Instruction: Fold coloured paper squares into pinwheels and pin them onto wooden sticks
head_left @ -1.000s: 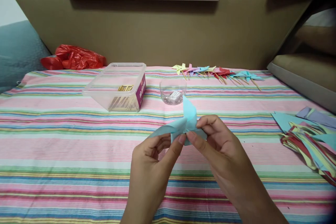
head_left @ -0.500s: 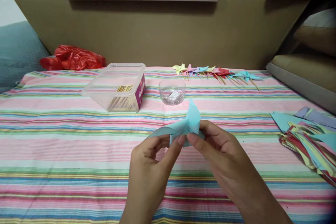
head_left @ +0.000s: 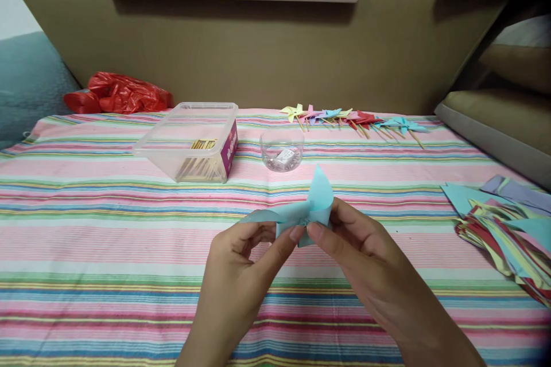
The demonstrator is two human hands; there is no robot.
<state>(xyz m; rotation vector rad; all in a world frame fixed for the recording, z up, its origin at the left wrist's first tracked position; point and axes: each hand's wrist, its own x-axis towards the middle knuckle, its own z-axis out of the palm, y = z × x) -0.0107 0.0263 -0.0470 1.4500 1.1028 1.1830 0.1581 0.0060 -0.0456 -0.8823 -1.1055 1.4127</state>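
A light blue paper pinwheel (head_left: pixel 321 190) is held above the striped cloth, its blades curled in toward the middle. My left hand (head_left: pixel 247 255) pinches its left side, thumb in front near the centre and fingers behind the paper. From the right, my right hand (head_left: pixel 359 252) grips it too, with the thumb pressed close to the centre and the fingers behind. The two thumb tips nearly meet there. Whether a pin sits between them is too small to tell.
Beyond my hands stand a clear round tub (head_left: pixel 282 152) of small metal pieces and a plastic box (head_left: pixel 185 137) of wooden sticks. Finished pinwheels (head_left: pixel 365 119) lie at the back. Cut coloured paper (head_left: pixel 508 235) is piled right. A red plastic bag (head_left: pixel 120 94) rests back left.
The pinwheel has turned slightly in my fingers, its upright blade shifting a little right. My left hand has moved slightly left. Both hands keep their hold.
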